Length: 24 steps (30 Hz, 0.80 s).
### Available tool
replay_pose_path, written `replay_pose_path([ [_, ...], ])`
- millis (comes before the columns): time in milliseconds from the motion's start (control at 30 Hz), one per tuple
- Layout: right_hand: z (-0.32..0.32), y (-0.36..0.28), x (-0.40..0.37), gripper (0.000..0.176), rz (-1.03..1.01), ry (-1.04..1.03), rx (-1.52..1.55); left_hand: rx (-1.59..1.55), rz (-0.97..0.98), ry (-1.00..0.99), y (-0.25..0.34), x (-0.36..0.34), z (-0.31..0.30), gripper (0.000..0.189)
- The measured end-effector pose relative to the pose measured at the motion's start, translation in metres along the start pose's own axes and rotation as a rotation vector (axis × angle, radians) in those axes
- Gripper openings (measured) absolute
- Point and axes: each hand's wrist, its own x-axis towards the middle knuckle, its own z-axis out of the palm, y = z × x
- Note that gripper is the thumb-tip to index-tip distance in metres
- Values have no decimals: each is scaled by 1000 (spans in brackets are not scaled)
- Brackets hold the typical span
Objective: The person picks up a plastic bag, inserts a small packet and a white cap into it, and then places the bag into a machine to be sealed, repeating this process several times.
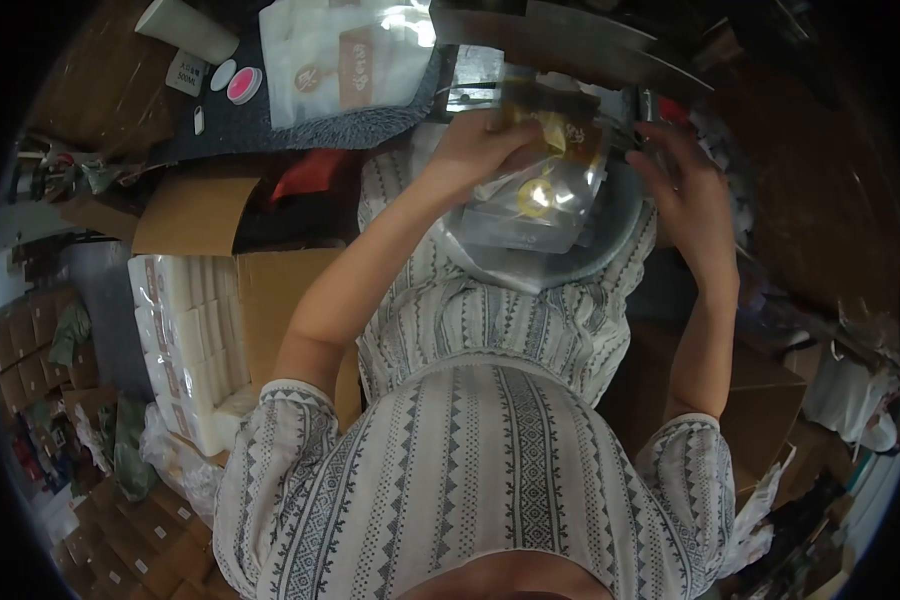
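My left hand (482,148) is closed at the upper left edge of a clear plastic packet with brown and gold print (573,140), its thumb lying over the packet. At the packet's right side, my right hand (685,180) is raised with thumb and fingers apart and nothing visible in them. Below the packet, several clear packets with a round yellow mark (536,200) lie in a round basin (618,262) on my lap. A long metal bar (580,35) crosses just beyond both hands.
Left of the basin stands an open cardboard box (185,210) holding wrapped white packs (185,340). A large printed white bag (345,65) lies on the dark fuzzy mat (410,110). Beside it are a small pink tub (243,85) and a white cup (185,30). Another carton (720,390) stands at right.
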Motion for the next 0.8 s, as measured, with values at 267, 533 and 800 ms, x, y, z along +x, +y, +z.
replay_pose_path([
  [267,20,100,22,26,230,-5,-462,459,504,597,-23,11,-68,48],
  [533,-7,54,-1,28,99,72,-197,1064,443,676,-72,-39,-98,26],
  [800,28,-55,12,23,-327,-27,288,799,599,714,-17,-88,-49,7],
])
